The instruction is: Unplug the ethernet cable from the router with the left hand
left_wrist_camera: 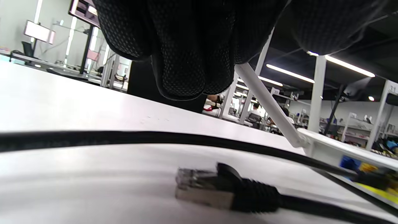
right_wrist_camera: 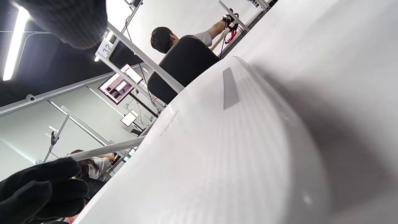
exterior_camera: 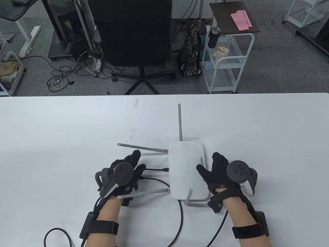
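Note:
The white router (exterior_camera: 186, 167) lies flat on the white table, with antennas sticking out. A black ethernet cable ends in a clear plug (exterior_camera: 165, 169) just left of the router, out of its port. In the left wrist view the plug (left_wrist_camera: 202, 188) lies loose on the table. My left hand (exterior_camera: 135, 163) is left of the router over this cable, and its fingers (left_wrist_camera: 186, 62) hang above the plug without gripping it. My right hand (exterior_camera: 212, 167) rests on the router's right edge, thumb (right_wrist_camera: 40, 189) on its top (right_wrist_camera: 233, 140).
A second black cable (exterior_camera: 160, 181) runs from under my left hand to the router's left side and loops toward the near edge; it shows in the left wrist view (left_wrist_camera: 155, 137). Antennas (exterior_camera: 180, 123) point outward. A black chair (exterior_camera: 133, 38) and white cart (exterior_camera: 226, 64) stand beyond the table.

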The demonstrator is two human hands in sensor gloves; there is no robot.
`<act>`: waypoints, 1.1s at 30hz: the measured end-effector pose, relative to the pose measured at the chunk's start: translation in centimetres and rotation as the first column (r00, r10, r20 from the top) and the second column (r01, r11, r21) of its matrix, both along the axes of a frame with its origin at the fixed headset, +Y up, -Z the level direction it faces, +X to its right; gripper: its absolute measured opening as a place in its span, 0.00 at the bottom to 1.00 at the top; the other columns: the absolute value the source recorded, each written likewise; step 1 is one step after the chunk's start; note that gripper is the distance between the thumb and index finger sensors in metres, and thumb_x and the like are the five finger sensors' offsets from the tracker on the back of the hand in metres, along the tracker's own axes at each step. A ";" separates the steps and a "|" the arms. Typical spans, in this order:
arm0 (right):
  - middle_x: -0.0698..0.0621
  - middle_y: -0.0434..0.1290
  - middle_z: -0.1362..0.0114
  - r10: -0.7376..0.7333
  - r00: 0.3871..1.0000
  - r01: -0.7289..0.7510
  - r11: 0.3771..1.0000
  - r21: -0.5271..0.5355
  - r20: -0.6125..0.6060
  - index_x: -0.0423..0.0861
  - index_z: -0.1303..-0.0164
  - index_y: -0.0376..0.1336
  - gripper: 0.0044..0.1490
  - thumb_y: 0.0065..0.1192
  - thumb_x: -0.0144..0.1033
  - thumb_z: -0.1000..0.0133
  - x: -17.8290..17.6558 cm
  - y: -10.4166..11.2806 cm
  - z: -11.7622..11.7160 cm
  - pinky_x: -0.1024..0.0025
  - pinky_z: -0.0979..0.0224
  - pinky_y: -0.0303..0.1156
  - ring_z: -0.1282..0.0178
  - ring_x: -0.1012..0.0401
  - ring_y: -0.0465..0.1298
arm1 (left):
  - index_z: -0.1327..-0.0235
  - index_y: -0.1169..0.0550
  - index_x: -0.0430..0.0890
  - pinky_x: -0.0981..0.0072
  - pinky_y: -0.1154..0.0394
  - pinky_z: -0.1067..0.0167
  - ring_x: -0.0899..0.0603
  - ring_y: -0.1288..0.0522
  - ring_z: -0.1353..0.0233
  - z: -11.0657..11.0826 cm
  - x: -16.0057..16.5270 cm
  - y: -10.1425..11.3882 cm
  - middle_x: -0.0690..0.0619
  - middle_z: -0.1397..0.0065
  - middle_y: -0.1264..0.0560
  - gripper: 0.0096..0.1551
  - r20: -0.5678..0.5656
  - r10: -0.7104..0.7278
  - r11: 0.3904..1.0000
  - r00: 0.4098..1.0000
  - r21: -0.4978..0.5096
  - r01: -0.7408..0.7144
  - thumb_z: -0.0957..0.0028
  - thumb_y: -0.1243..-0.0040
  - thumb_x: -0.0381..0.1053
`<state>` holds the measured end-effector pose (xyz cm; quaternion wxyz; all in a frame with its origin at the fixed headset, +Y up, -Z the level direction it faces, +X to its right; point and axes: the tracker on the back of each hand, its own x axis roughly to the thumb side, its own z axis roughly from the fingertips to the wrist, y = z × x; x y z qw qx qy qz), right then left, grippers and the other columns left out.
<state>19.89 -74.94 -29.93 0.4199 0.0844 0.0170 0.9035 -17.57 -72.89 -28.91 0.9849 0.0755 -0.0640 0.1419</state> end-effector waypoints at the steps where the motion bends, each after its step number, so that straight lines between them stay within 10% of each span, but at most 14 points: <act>1: 0.24 0.36 0.27 -0.012 1.000 0.012 1.000 -0.002 -0.017 0.23 0.24 0.39 0.65 0.57 0.65 0.39 0.0 0.2 0.1 0.28 0.34 0.49 0.31 0.24 0.44 | 0.30 0.24 0.57 0.49 0.24 0.31 0.46 0.12 0.38 0.0 0.3 -0.1 0.54 0.34 0.16 0.37 0.019 -0.021 1.000 1.000 -0.003 0.021 0.53 0.39 0.68; 33: 0.22 0.59 0.32 0.120 0.989 -0.133 0.976 -0.172 -0.084 0.22 0.24 0.46 0.67 0.51 0.73 0.40 -1.5 -0.5 0.7 0.39 0.42 0.68 0.41 0.27 0.65 | 0.21 0.32 0.53 0.31 0.45 0.24 0.33 0.30 0.21 -0.1 5.2 -2.1 0.43 0.19 0.29 0.51 0.142 -0.012 0.950 0.990 -0.307 0.056 0.56 0.51 0.78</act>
